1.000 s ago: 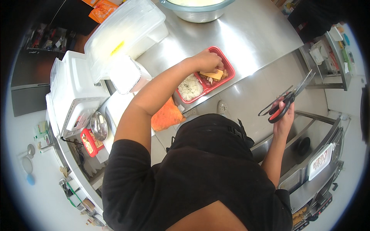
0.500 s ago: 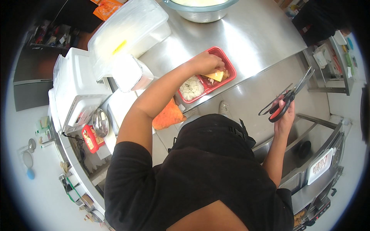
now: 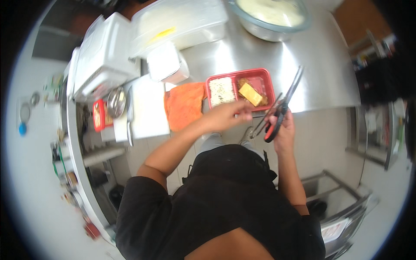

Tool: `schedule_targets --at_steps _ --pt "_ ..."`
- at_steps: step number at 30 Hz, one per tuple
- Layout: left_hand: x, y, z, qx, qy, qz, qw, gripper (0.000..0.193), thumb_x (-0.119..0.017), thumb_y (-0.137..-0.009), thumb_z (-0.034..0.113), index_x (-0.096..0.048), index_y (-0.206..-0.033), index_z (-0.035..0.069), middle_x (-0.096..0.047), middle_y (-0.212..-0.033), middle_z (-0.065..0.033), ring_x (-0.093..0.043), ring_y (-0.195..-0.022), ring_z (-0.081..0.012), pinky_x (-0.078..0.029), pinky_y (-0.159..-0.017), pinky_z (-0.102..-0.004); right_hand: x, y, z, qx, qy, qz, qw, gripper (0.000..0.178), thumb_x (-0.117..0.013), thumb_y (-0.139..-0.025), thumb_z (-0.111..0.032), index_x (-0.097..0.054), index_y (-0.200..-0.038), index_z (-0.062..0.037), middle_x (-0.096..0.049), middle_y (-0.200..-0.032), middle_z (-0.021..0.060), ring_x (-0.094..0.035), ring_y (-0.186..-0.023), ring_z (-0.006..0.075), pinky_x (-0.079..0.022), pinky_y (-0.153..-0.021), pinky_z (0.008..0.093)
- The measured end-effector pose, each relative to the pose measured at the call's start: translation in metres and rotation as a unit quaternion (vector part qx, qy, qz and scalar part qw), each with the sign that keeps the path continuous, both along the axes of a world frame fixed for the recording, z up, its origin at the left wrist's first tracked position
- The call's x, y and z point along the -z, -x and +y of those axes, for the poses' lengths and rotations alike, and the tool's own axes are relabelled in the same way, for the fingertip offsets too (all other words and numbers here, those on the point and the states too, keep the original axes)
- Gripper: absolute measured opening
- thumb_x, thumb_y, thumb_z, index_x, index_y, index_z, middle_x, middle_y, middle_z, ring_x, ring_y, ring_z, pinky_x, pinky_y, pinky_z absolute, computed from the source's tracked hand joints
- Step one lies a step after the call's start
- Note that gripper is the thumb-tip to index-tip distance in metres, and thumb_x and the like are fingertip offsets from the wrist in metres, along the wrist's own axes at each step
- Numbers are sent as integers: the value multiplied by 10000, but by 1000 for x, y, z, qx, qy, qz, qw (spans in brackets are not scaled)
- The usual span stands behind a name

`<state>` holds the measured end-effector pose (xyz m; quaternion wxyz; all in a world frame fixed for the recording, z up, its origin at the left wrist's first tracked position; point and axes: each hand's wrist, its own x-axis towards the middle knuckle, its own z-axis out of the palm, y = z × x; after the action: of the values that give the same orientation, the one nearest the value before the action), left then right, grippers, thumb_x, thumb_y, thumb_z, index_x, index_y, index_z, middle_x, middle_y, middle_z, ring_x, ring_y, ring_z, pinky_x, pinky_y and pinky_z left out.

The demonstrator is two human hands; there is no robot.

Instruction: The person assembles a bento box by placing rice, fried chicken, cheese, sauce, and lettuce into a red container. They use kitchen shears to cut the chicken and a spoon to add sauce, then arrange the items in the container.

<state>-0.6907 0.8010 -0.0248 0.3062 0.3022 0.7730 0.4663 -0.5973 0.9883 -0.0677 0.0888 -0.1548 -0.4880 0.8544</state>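
A red two-compartment food tray (image 3: 259,81) sits by the near edge of the steel table. White rice (image 3: 221,92) with dark flecks fills its left side. A yellow slice, seemingly cheese (image 3: 250,94), lies on brown food in the right side. My left hand (image 3: 229,115) hovers just in front of the tray, slightly blurred, its fingers loosely apart and nothing seen in them. My right hand (image 3: 284,129) grips scissors (image 3: 282,108) with black and red handles, blades pointing up and away. A thin metal tool, perhaps tongs (image 3: 265,116), is held along with them.
An orange cloth (image 3: 185,104) lies left of the tray, beside a white cutting board (image 3: 149,108) with a knife (image 3: 130,117). Behind stand a white tub (image 3: 167,65), a large lidded plastic bin (image 3: 186,21) and a covered steel bowl (image 3: 268,32).
My left hand has left the food in the tray and come back toward me. My right hand has brought the scissors in from the far right, close to the tray. The view has shifted.
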Motion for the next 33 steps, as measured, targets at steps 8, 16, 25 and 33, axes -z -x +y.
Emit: schedule_targets --at_steps 8,16,25,33 --pt "15 -71 -50 -284 -54 -114 951 276 -626 -861 208 -571 -1065 29 -633 -849 -27 -574 -758 -88 -456 -719 -235 -17 41 -79 -197 4 -45 979 477 -618 -839 -56 -373 -1243 6 -605 -1000 102 -591 -886 143 -487 -757 267" --pt "26 -97 -187 -421 -212 -159 868 241 -585 -887 167 -568 -1054 -6 -635 -863 -34 -581 -802 -81 -460 -718 -223 -21 50 -162 -344 -187 -42 919 514 -602 -860 -95 -336 -1275 50 -631 -910 158 -639 -720 199 -502 -642 271" --pt "37 -123 -356 -493 -240 -96 831 250 -531 -910 162 -535 -1093 -7 -593 -830 -22 -562 -749 -86 -461 -694 -230 -15 49 -327 -451 -188 -65 870 416 -595 -880 -197 -436 -1190 30 -625 -822 126 -618 -623 153 -471 -522 229" --pt "19 -208 -428 -684 -161 -8 711 320 -398 -948 260 -465 -1206 84 -540 -824 -55 -551 -720 -128 -446 -686 -297 -22 46 -440 -690 -254 -55 675 410 -604 -874 -178 -440 -1189 26 -632 -815 120 -597 -594 135 -448 -497 215"
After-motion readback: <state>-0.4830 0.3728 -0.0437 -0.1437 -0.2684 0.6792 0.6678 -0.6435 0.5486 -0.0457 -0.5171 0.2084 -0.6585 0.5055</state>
